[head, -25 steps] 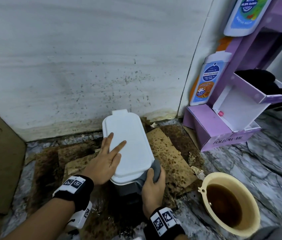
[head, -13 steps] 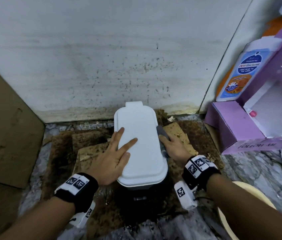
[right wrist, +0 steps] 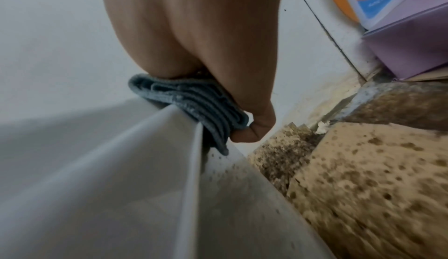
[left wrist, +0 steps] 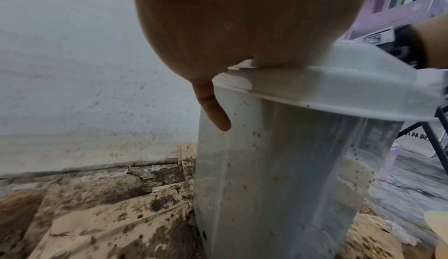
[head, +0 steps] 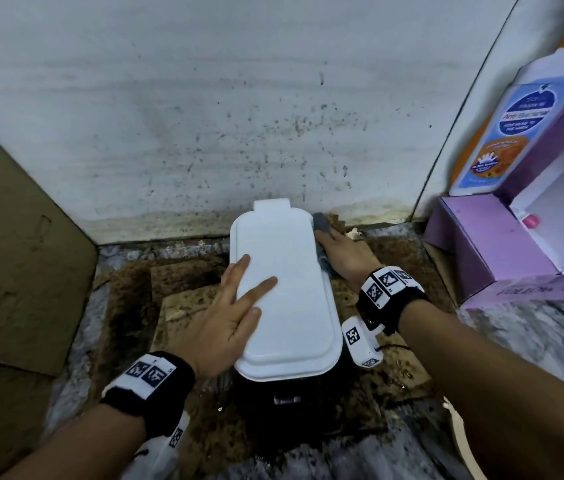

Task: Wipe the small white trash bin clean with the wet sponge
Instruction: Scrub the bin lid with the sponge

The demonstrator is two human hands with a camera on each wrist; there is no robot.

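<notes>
The small white trash bin (head: 284, 296), standing at the foot of the wall (head: 204, 98), looks light, stiff and wet-slick, so the left hand (head: 228, 317) rests flat-fingered on its lid while the right hand (head: 342, 254) grips the soft grey sponge (right wrist: 194, 106) against its right side.

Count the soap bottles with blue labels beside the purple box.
1. The blue-labelled bottle stands at the right, against the wall and behind the purple box. More may be hidden beyond the picture's right edge.
</notes>
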